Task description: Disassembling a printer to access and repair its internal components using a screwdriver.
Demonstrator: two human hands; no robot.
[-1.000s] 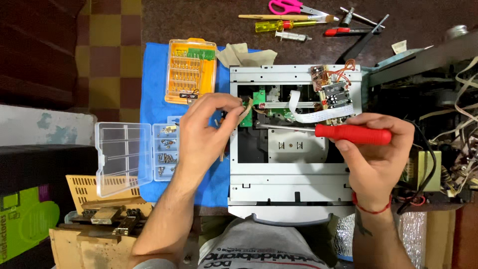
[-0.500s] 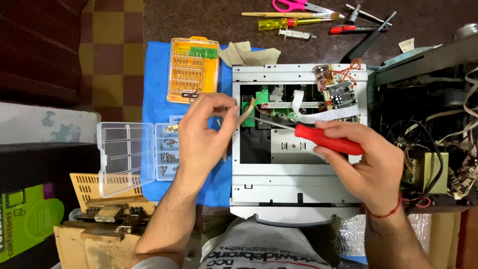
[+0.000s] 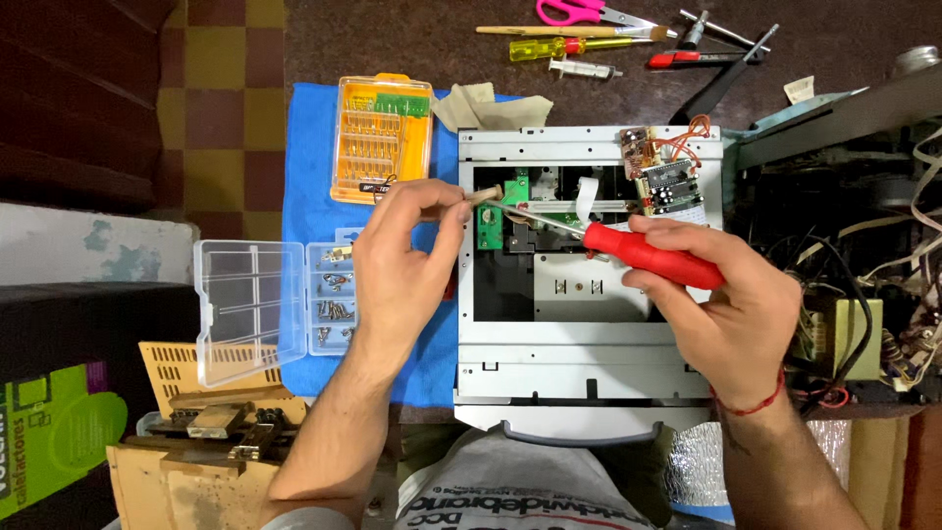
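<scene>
Red-handled screwdriver [image 3: 653, 259] gripped in right hand [image 3: 731, 314], tip at green circuit board [image 3: 490, 222] inside opened grey metal chassis [image 3: 589, 353]. Left hand [image 3: 407, 265] pinching small beige piece [image 3: 483, 194] beside board. Cover off; board still mounted.

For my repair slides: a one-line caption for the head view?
Right hand steers a red screwdriver into an open metal chassis; left hand steadies its tip.

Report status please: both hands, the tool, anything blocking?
Right hand grips red screwdriver, tip at green circuit board. Left hand pinches small beige piece. White ribbon cable lies close by.
</scene>
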